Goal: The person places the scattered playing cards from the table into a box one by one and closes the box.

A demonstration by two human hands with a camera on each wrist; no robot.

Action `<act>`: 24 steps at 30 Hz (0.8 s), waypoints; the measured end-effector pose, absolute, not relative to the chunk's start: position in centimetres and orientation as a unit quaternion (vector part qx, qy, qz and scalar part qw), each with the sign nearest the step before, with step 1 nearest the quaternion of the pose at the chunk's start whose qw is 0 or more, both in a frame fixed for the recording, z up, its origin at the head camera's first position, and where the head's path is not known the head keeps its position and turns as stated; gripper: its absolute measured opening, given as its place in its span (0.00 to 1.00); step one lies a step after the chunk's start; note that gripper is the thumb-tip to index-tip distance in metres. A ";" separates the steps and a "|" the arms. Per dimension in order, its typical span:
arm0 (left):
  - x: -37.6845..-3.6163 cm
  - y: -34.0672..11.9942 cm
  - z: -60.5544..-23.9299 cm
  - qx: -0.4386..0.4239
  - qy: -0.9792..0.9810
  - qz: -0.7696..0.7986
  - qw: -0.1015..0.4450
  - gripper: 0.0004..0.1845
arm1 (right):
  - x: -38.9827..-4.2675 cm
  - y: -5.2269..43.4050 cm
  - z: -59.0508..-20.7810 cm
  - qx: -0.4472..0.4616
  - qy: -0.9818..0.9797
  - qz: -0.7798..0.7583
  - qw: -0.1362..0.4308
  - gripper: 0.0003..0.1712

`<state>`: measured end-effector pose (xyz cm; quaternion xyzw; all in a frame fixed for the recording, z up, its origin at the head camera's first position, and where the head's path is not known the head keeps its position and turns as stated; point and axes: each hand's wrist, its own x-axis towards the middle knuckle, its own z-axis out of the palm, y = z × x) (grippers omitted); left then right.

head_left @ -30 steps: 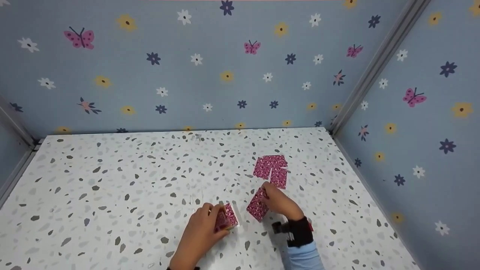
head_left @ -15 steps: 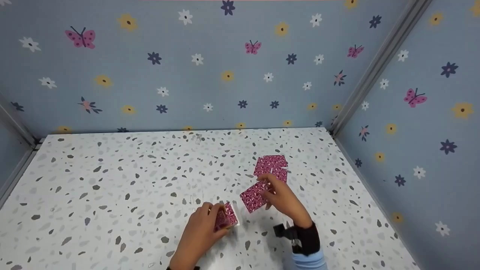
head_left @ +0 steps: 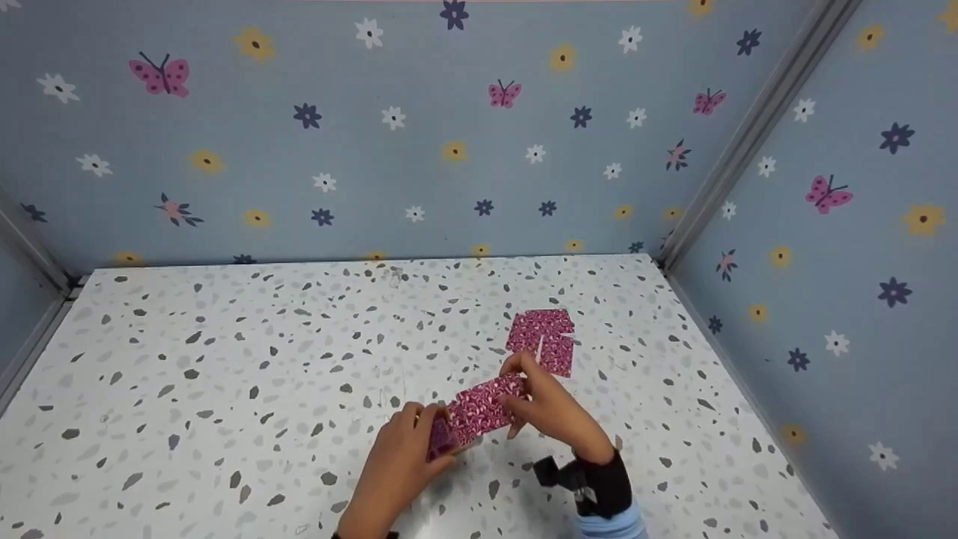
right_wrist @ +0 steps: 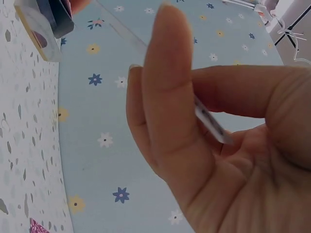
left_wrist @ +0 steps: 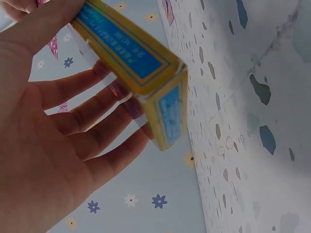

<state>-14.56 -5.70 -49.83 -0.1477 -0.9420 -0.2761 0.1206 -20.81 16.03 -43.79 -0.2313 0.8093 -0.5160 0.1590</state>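
Observation:
My left hand (head_left: pixel 400 457) grips a small yellow and blue card box (left_wrist: pixel 131 53), thumb on one side and fingers spread along the other. Text is printed on its blue panels, and a pink patterned face shows between my fingers in the head view. My right hand (head_left: pixel 557 412) pinches a pink patterned playing card (head_left: pixel 488 405) between thumb and fingers. In the head view the card's left end overlaps the right end of the box. Seen edge-on in the right wrist view, the card is a thin strip behind my finger (right_wrist: pixel 167 82).
Several pink patterned cards (head_left: pixel 540 329) lie overlapping on the speckled white table (head_left: pixel 262 337), just beyond my right hand. Blue walls (head_left: pixel 419 172) with flowers and butterflies stand along the back and right. A black strap with a camera (head_left: pixel 599 483) circles my right wrist.
My right hand has lifted the card from near the table cards, turned it flatter and carried it left to the box. The left hand with the box has barely moved.

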 end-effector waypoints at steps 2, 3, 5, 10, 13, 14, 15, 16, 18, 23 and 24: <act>-14.6 -5.7 -49.8 -0.150 -0.941 -0.276 0.126 0.37 | -20.7 15.7 -44.0 -0.235 0.811 -0.510 0.165 0.14; -14.6 -5.7 -49.8 -0.151 -0.941 -0.275 0.129 0.37 | -20.7 15.6 -44.1 -0.236 0.812 -0.507 0.167 0.14; -14.5 -5.6 -49.8 -0.153 -0.939 -0.274 0.137 0.37 | -20.6 15.4 -44.2 -0.234 0.814 -0.504 0.171 0.14; -14.6 -5.6 -49.9 -0.158 -0.937 -0.272 0.150 0.36 | -20.4 15.0 -44.3 -0.222 0.816 -0.504 0.178 0.14; -14.6 -5.6 -49.9 -0.158 -0.938 -0.272 0.145 0.36 | -20.3 14.8 -44.3 -0.221 0.819 -0.500 0.176 0.15; -14.6 -5.6 -49.9 -0.157 -0.938 -0.273 0.143 0.36 | -20.3 14.7 -44.3 -0.220 0.822 -0.496 0.175 0.15; -14.6 -5.7 -49.9 -0.155 -0.939 -0.274 0.141 0.36 | -20.3 14.7 -44.3 -0.220 0.824 -0.493 0.174 0.14; -14.6 -5.7 -49.9 -0.153 -0.939 -0.275 0.139 0.36 | -20.3 14.6 -44.3 -0.220 0.826 -0.490 0.173 0.14; -14.6 -5.7 -50.0 -0.151 -0.939 -0.277 0.136 0.36 | -20.3 14.5 -44.3 -0.216 0.830 -0.484 0.174 0.14; -14.6 -5.5 -50.0 -0.157 -0.939 -0.275 0.134 0.37 | -20.3 14.3 -44.6 -0.207 0.834 -0.481 0.175 0.13; -14.6 -5.5 -50.0 -0.159 -0.939 -0.275 0.133 0.38 | -20.3 14.2 -44.6 -0.207 0.834 -0.481 0.176 0.13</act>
